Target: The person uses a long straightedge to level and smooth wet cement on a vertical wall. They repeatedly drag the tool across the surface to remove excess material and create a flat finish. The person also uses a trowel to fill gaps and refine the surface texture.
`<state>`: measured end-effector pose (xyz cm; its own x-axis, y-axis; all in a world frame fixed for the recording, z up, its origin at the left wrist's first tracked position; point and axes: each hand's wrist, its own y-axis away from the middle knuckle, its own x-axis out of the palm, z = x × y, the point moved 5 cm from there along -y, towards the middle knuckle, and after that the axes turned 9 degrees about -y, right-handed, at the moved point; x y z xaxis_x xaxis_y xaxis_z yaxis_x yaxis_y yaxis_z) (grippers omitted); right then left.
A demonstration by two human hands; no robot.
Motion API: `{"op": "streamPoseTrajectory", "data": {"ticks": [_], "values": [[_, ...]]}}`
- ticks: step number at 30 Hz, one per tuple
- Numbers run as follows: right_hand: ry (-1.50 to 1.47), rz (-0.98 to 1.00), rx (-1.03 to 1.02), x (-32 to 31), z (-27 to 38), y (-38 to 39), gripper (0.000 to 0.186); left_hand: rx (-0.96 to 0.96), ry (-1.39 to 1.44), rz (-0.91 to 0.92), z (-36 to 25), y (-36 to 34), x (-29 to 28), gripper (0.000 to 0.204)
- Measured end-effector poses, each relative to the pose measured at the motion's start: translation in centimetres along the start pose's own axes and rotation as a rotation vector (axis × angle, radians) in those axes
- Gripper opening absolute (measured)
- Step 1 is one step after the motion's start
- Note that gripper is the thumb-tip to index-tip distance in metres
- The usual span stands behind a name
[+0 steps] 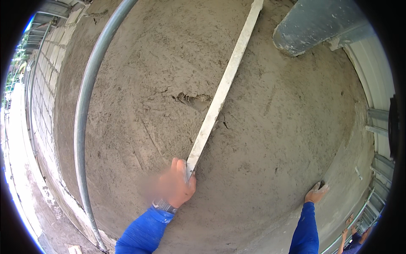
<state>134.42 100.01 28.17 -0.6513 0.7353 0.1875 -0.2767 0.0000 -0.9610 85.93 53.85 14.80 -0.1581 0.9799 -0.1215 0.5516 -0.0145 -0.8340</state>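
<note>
My left hand (179, 186) is closed around the lower end of a long pale straightedge (224, 91), a flat bar smeared with mortar. The bar slants up and to the right across a wall of grey-brown plaster (253, 139), and its top runs out near the upper edge. Rough patches, a ragged hole and small cracks mark the plaster beside the bar. Lower right, my right hand (316, 194) is against or close to the plaster, fingers curled. Something dark shows between those fingers, too small to name. Part of my left hand is blurred.
A metal scaffold pole (83, 114) rises in front of the wall on the left. Bare blockwork (50, 55) lies beyond it. A large grey duct or beam (315, 27) juts in at the upper right. At the lower right, another person (357, 241) is near metal rails.
</note>
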Motion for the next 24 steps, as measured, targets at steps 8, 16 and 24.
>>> {"op": "streamPoseTrajectory", "data": {"ticks": [8,16,24], "values": [[-0.029,-0.010,0.001,-0.3,1.0,0.0,0.031,0.060,0.085,-0.001,-2.4,0.9,2.6,0.034],[0.014,-0.002,0.043,-0.8,2.0,0.2,0.033,0.012,0.009,-0.145,-3.5,-6.3,-0.4,0.035],[-0.008,-0.007,0.019,-0.4,2.0,0.0,0.037,-0.015,-0.015,-0.044,-4.9,-2.6,1.5,0.039]]}}
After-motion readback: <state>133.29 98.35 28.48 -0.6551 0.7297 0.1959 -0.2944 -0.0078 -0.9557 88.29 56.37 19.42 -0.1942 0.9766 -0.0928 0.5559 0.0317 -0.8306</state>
